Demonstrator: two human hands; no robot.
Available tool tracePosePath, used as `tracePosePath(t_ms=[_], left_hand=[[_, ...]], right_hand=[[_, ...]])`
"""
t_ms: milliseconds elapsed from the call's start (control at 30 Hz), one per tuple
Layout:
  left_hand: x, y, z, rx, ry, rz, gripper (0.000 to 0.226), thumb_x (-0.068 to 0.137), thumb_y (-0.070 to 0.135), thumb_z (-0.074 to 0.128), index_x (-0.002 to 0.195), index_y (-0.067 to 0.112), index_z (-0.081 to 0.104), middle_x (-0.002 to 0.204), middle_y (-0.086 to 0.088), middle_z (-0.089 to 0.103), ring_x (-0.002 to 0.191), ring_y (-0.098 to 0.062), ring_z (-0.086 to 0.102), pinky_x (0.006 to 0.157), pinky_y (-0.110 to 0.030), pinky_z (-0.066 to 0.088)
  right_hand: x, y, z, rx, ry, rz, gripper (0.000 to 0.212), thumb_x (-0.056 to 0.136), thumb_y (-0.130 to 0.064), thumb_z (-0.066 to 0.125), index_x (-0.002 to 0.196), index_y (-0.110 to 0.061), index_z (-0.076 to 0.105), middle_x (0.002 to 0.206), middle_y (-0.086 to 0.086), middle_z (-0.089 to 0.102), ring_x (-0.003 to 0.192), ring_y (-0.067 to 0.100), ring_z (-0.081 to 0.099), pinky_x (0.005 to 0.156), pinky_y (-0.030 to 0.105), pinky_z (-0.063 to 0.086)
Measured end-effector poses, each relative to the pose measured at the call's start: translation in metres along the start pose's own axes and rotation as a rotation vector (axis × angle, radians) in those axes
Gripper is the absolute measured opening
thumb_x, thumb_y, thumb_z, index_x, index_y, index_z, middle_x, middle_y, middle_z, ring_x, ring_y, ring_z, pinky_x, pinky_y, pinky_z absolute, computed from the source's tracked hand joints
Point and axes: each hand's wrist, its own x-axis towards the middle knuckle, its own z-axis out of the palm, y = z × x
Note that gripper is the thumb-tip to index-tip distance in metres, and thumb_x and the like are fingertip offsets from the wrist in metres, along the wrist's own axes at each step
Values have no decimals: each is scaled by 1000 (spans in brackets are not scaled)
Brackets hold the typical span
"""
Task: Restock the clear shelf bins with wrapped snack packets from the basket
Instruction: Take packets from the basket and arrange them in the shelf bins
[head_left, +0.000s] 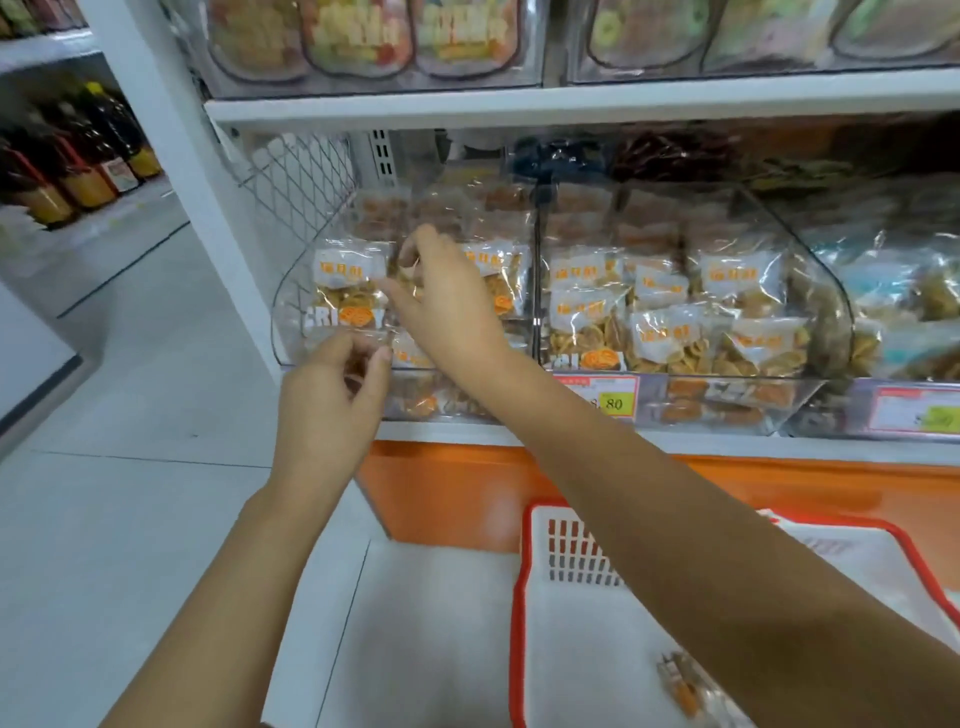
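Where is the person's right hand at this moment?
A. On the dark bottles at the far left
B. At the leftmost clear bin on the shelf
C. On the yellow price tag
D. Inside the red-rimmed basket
B: the right hand reaches across to the leftmost clear bin and pinches a snack packet there, well above the basket.

Glossy clear plastic bins (810, 249), shiny crinkled film packets (587, 312), slotted plastic basket (519, 597)

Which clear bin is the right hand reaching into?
The leftmost bin, beside the wire grid; the right hand reaches into it. The neighbouring bin is untouched.
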Motion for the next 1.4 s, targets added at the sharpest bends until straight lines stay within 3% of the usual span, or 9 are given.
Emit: tracePosePath(t_ms=[133, 300, 433, 633, 900, 1000, 1100, 1233, 1400], left_hand=[[-33, 24, 27, 71, -355, 126, 39, 92, 40, 47, 64, 15, 58, 54, -1, 55, 54, -14, 52, 54, -28, 38], [-83, 30, 79, 262, -941, 167, 35, 99, 31, 47, 73, 13, 62, 68, 2, 60, 65, -16, 55, 60, -31, 37], [-113, 18, 110, 379, -1198, 108, 30, 101, 26, 40, 115, 13, 63, 114, -3, 65, 98, -18, 60, 83, -30, 47], [-119, 12, 125, 490, -1230, 132, 36, 99, 26, 46, 132, 14, 51, 129, -4, 56, 111, -17, 55, 91, -23, 41], [-123, 6, 130, 483, -1211, 73, 29, 98, 28, 47, 121, 14, 59, 120, -2, 62, 104, -14, 58, 90, -25, 46], [-120, 9, 129, 485, -1218, 38, 32, 98, 28, 49, 124, 13, 58, 123, -2, 61, 106, -15, 58, 90, -24, 45], [-114, 16, 126, 459, -1211, 18, 37, 97, 29, 51, 131, 15, 54, 132, 0, 58, 114, -15, 56, 91, -20, 41], [-108, 26, 123, 289, -1179, -54, 49, 90, 39, 62, 135, 19, 53, 134, 4, 56, 115, -11, 56, 92, -19, 43], [-92, 45, 101, 13, -1116, -225, 68, 67, 62, 66, 125, 27, 57, 115, 12, 62, 101, -5, 60, 88, -25, 50]], right_hand=[[-105, 32, -60, -27, -53, -31, 31, 93, -26, 60, 65, -23, 48, 53, -12, 38, 49, 3, 36, 50, 24, 30], [-232, 148, -92, -234, -440, 505, 40, 94, -26, 59, 58, -21, 43, 55, -4, 49, 47, 6, 43, 49, 19, 34], [-296, 252, -108, -266, -387, 1044, 4, 92, -13, 56, 89, -11, 55, 94, 10, 66, 66, 15, 58, 60, 21, 47], [-353, 332, -97, 5, -259, 1476, 61, 71, -26, 82, 118, -2, 50, 105, 13, 61, 80, 23, 58, 62, 31, 49], [-359, 344, -51, 45, -264, 1551, 41, 72, -28, 78, 99, -7, 55, 93, 6, 62, 84, 23, 61, 78, 35, 52], [-351, 330, -48, 172, -237, 1555, 26, 81, -18, 73, 78, -7, 50, 71, 5, 54, 64, 20, 50, 60, 31, 42], [-341, 307, -63, 537, -212, 1485, 10, 87, -11, 68, 92, -3, 62, 77, 8, 64, 65, 19, 57, 60, 27, 47], [-305, 260, -101, 725, -629, 1150, 22, 85, -15, 69, 106, -14, 67, 96, 3, 68, 84, 16, 61, 70, 25, 46], [-216, 157, -132, 355, -868, 675, 23, 79, -18, 76, 99, -25, 64, 88, -10, 68, 80, 7, 61, 70, 18, 48]])
